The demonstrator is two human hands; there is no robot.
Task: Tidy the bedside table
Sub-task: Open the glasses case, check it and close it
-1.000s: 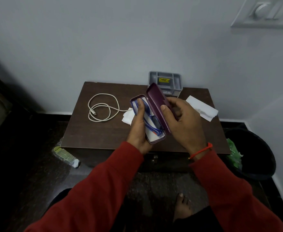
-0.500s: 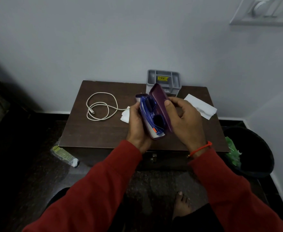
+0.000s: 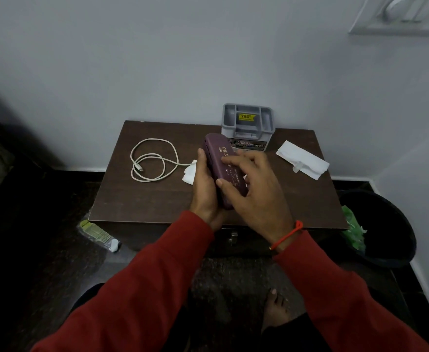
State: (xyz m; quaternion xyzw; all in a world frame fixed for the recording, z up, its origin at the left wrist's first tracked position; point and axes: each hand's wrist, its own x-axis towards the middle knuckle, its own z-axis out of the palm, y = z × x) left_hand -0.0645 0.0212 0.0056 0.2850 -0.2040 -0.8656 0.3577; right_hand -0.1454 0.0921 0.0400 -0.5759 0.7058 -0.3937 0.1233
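Two hands grip closed case (image 3: pixel 223 168), right fingers (image 3: pixel 236 158) spread across lid

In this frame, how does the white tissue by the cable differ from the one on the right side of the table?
The tissue by the cable is mostly hidden behind the left hand, showing only a crumpled corner; the right tissue lies in full view. The cable-side one touches the white cable; the right one lies apart from everything, near the table edge. The right one looks flatter and longer. Both are white and lie on the table.
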